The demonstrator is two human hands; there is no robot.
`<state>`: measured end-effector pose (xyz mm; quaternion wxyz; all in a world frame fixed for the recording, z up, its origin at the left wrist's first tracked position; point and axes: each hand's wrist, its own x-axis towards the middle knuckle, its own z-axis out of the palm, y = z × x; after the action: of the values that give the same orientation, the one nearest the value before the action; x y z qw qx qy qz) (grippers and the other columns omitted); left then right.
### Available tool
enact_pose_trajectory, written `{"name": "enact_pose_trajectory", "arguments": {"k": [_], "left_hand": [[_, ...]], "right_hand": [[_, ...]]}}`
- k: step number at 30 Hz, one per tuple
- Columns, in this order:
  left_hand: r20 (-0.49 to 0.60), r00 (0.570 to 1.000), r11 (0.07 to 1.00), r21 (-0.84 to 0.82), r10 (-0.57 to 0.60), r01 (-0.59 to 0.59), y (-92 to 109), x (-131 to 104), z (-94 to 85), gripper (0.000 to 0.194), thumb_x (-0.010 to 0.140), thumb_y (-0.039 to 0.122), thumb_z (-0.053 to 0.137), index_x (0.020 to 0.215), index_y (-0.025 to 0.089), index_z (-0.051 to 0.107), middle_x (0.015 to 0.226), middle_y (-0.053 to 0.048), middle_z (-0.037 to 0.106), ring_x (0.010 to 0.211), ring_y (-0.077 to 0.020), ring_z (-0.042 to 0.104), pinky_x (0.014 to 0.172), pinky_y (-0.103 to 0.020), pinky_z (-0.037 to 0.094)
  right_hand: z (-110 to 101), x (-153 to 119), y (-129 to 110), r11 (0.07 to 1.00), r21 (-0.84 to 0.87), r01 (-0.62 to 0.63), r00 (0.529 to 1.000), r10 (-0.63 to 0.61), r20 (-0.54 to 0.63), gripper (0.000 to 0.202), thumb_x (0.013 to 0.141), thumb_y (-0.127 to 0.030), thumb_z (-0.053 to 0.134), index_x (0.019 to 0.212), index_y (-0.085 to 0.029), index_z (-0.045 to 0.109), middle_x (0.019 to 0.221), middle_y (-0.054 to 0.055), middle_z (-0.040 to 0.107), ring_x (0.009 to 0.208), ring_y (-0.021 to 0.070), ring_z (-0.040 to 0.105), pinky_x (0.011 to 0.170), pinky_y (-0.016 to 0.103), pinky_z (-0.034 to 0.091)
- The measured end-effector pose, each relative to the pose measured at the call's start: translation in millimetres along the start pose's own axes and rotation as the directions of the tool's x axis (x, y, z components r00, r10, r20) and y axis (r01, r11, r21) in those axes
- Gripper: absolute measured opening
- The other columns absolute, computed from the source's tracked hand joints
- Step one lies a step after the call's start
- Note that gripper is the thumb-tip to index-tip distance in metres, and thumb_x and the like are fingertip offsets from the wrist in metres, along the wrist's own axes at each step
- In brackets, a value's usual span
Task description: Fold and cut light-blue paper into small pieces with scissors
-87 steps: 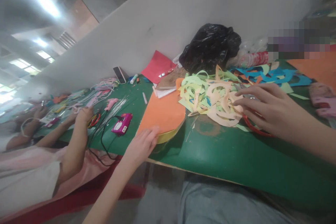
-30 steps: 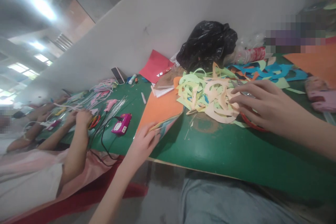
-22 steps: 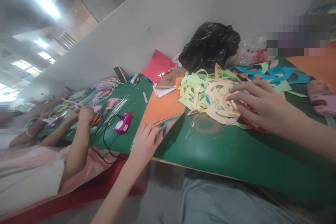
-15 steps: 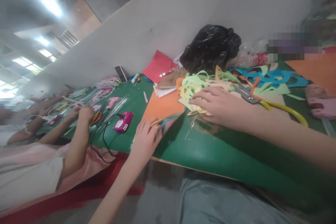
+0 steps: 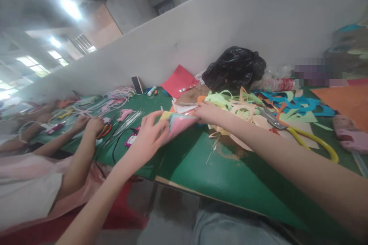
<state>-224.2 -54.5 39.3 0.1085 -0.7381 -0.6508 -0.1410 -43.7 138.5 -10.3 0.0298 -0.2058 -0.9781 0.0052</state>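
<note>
A stack of coloured paper sheets [image 5: 181, 125], pink on the near face with yellow and blue edges showing, is raised and tilted above the green table. My left hand [image 5: 152, 132] grips its left end, fingers curled over the yellow edge. At the far right end my right hand [image 5: 208, 112] has its fingers closed on the sheets; the fingertips are partly hidden. Just beyond and right of that hand lies a heap of cut paper strips [image 5: 244, 111], green, cream and orange. Scissors [image 5: 312, 136] with yellow handles rest on the scraps beside my right forearm.
A black plastic bag [image 5: 235, 69] sits against the wall, near a red sheet [image 5: 178, 82] and a phone [image 5: 137, 85]. To the left are a magenta box [image 5: 130, 140] with a cable and a co-worker's hands [image 5: 94, 125]. A pink glue gun [image 5: 349, 134] lies far right.
My right hand has moved left from the paper strips onto the sheets. The sheets have been lifted and tilted up, so their pink side faces me. My left hand has kept hold.
</note>
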Motion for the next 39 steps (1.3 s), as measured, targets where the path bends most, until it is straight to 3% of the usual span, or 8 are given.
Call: {"name": "enact_pose_trajectory", "arguments": {"k": [8, 16, 22, 25, 28, 31, 34, 39], "left_hand": [[-0.177, 0.984, 1.0, 0.015, 0.001, 0.002, -19, 31, -36.7, 0.018, 0.097, 0.031, 0.043, 0.091, 0.02, 0.056, 0.128, -0.01, 0.047, 0.126, -0.0247, 0.046, 0.113, -0.048, 0.036], [-0.375, 0.927, 0.999, 0.012, -0.029, 0.037, -25, 41, -51.2, 0.011, 0.095, 0.029, 0.046, 0.094, 0.022, 0.055, 0.119, -0.008, 0.05, 0.117, -0.0228, 0.051, 0.109, -0.045, 0.041], [-0.451, 0.89, 0.997, 0.016, -0.063, 0.079, -22, 44, -35.3, 0.013, 0.097, 0.027, 0.046, 0.096, 0.02, 0.056, 0.109, -0.009, 0.051, 0.113, -0.023, 0.05, 0.103, -0.043, 0.042], [-0.461, 0.886, 0.996, 0.043, -0.051, 0.079, -26, 44, -22.5, 0.013, 0.098, 0.026, 0.046, 0.097, 0.02, 0.057, 0.106, -0.008, 0.053, 0.108, -0.0227, 0.05, 0.1, -0.042, 0.042], [-0.429, 0.903, 0.996, 0.08, -0.005, 0.044, -26, 44, -13.1, 0.015, 0.099, 0.024, 0.043, 0.097, 0.02, 0.057, 0.104, -0.008, 0.058, 0.103, -0.0225, 0.052, 0.095, -0.04, 0.042], [-0.395, 0.918, 0.995, 0.099, 0.031, 0.009, -19, 40, -7.8, 0.017, 0.099, 0.022, 0.04, 0.096, 0.021, 0.057, 0.099, -0.008, 0.063, 0.098, -0.0228, 0.053, 0.09, -0.039, 0.043], [-0.37, 0.926, 0.992, 0.119, 0.072, -0.029, -9, 32, -3.9, 0.02, 0.099, 0.021, 0.039, 0.097, 0.02, 0.059, 0.1, -0.008, 0.066, 0.097, -0.0229, 0.055, 0.089, -0.038, 0.045], [-0.356, 0.92, 0.979, 0.174, 0.165, -0.108, 2, 11, 8.2, 0.02, 0.099, 0.019, 0.042, 0.103, 0.02, 0.061, 0.106, -0.009, 0.068, 0.101, -0.0215, 0.059, 0.091, -0.037, 0.047]], "right_hand": [[-18, 8, 4, 0.996, 0.015, -0.083, 0.997, 0.083, 0.006, 0.022, 0.088, -0.029, 0.061, 0.099, -0.018, 0.076, 0.096, 0.014, 0.073, 0.108, 0.0288, 0.06, 0.087, 0.033, 0.04], [-17, 17, 14, 0.988, 0.084, -0.13, 0.99, 0.134, -0.042, 0.029, 0.09, -0.038, 0.059, 0.104, -0.019, 0.075, 0.108, 0.015, 0.072, 0.108, 0.0293, 0.063, 0.085, 0.033, 0.043], [-30, 9, 13, 0.971, 0.223, -0.084, 0.995, 0.094, -0.036, 0.04, 0.083, -0.039, 0.065, 0.119, -0.022, 0.067, 0.118, 0.01, 0.071, 0.112, 0.0278, 0.062, 0.083, 0.031, 0.047], [-60, -2, 4, 0.905, 0.424, -0.023, 0.998, 0.043, -0.039, 0.046, 0.094, -0.032, 0.049, 0.138, -0.022, 0.054, 0.136, 0.007, 0.064, 0.109, 0.0191, 0.064, 0.081, 0.025, 0.049], [-95, -2, -10, 0.815, 0.579, -0.013, 0.985, 0.112, -0.135, 0.044, 0.101, -0.041, 0.035, 0.13, -0.018, 0.059, 0.128, 0.009, 0.067, 0.104, 0.019, 0.066, 0.081, 0.026, 0.051], [-117, 12, -22, 0.814, 0.581, -0.003, 0.977, 0.128, -0.173, 0.051, 0.102, -0.053, 0.032, 0.127, -0.019, 0.059, 0.127, 0.009, 0.068, 0.101, 0.019, 0.066, 0.077, 0.026, 0.051], [-122, 29, -26, 0.852, 0.52, 0.06, 0.985, 0.034, -0.17, 0.041, 0.097, -0.046, 0.047, 0.123, -0.02, 0.065, 0.124, 0.007, 0.069, 0.101, 0.0182, 0.065, 0.079, 0.025, 0.049], [-124, 26, -38, 0.946, 0.311, 0.092, 0.986, -0.13, 0.105, 0.029, 0.087, -0.036, 0.06, 0.107, -0.021, 0.074, 0.104, 0.004, 0.074, 0.084, 0.0173, 0.066, 0.069, 0.027, 0.046]]}}
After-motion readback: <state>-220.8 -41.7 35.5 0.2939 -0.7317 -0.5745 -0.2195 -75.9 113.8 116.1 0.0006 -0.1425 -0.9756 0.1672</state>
